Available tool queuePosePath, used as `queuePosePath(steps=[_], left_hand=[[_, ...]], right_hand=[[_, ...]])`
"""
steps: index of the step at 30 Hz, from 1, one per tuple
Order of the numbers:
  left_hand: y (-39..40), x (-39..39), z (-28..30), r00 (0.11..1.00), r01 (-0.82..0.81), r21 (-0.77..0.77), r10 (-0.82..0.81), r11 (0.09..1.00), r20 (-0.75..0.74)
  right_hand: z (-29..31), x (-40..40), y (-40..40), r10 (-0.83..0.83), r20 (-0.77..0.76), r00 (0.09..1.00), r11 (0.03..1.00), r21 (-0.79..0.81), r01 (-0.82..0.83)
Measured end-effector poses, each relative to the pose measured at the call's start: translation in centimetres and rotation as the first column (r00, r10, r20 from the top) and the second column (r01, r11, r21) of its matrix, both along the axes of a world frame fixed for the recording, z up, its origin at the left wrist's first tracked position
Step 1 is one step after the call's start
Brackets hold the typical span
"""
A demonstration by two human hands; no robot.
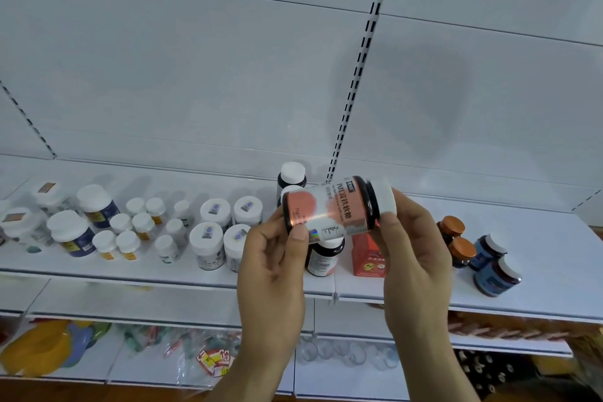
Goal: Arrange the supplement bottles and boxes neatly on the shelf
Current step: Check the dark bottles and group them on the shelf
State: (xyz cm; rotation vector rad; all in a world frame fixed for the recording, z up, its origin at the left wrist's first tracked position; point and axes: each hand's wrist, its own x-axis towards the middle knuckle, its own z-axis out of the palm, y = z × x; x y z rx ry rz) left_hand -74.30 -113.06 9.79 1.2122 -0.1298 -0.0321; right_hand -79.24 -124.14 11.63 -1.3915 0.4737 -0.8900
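The white metal shelf [538, 238] is carrying most of the stock already, and by my reading the job is sitting somewhere past the middle: to the left the big white-lidded jars [70, 235], the small white-capped bottles [129, 243] and the four squat tubs [225, 227] are standing upright in tidy rows, while the right-hand stretch is looking looser. There the red box [365, 256] is standing near the front edge, partly hidden behind the hands; two orange-capped bottles [456, 241] and two blue-labelled bottles [494, 264] are leaning in a short diagonal with bare shelf around them. What is left, I judge, is seating the held bottle and straightening that right group.

The dark bottle [332, 209] is lying on its side in the air above the shelf's front edge, in front of two like dark bottles [292, 178]. It is smooth, round and glossy, with a salmon and white paper label catching a glare and a matt white cap pointing right.

The left hand [270, 258] is pinching its base end, thumb on the label. The right hand [414, 238] is curling fingers round the cap end
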Motion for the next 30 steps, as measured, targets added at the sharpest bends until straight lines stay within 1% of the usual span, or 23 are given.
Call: queuePosePath(steps=[5, 7, 10, 12, 14, 18, 20, 23, 26, 28, 30], left_hand=[[0.3, -0.1, 0.1, 0.998, 0.065, -0.010, -0.065, 0.998, 0.004], [0.3, -0.1, 0.1, 0.998, 0.064, 0.030, -0.065, 0.997, 0.021], [0.2, 0.1, 0.0, 0.999, 0.032, 0.091, -0.035, 0.995, 0.028], [0.1, 0.1, 0.0, 1.000, 0.012, 0.084, -0.013, 0.996, 0.013], [0.1, 0.3, 0.0, 1.000, 0.013, 0.077, -0.014, 0.997, 0.006], [-0.1, 0.5, 0.1, 0.999, 0.043, -0.025, -0.043, 0.999, 0.014], [-0.1, 0.6, -0.1, 0.999, 0.032, -0.011, -0.032, 0.999, 0.021], [0.0, 0.7, -0.3, 0.999, -0.037, 0.066, 0.038, 0.997, -0.007], [0.2, 0.9, -0.3, 0.996, -0.081, 0.108, 0.084, 0.991, -0.020], [0.3, 1.1, -0.4, 0.998, -0.066, 0.095, 0.067, 0.993, -0.007], [0.2, 1.0, -0.4, 0.999, -0.037, 0.045, 0.037, 0.998, 0.000]], right_hand=[[-0.1, 0.5, 0.2, -0.037, 0.008, 0.999, 0.999, -0.014, 0.037], [-0.1, 0.7, 0.2, -0.045, 0.003, 0.999, 0.999, -0.022, 0.045], [-0.4, 1.0, 0.5, -0.011, 0.055, 0.998, 1.000, 0.005, 0.011], [-0.5, 1.1, 0.6, 0.016, 0.078, 0.997, 0.999, 0.033, -0.018], [-0.5, 1.3, 0.6, -0.004, 0.057, 0.998, 1.000, 0.019, 0.003], [-0.1, 1.8, 0.7, -0.066, 0.006, 0.998, 0.998, -0.018, 0.066], [-0.3, 1.9, 0.9, -0.059, 0.002, 0.998, 0.998, -0.011, 0.059], [-0.6, 1.8, 0.9, -0.016, 0.034, 0.999, 1.000, 0.016, 0.015], [-0.6, 1.7, 1.0, -0.012, 0.043, 0.999, 1.000, -0.005, 0.012], [-0.5, 1.9, 1.0, -0.022, 0.039, 0.999, 1.000, -0.003, 0.023], [-0.7, 2.0, 1.0, -0.030, 0.033, 0.999, 1.000, 0.005, 0.029]])
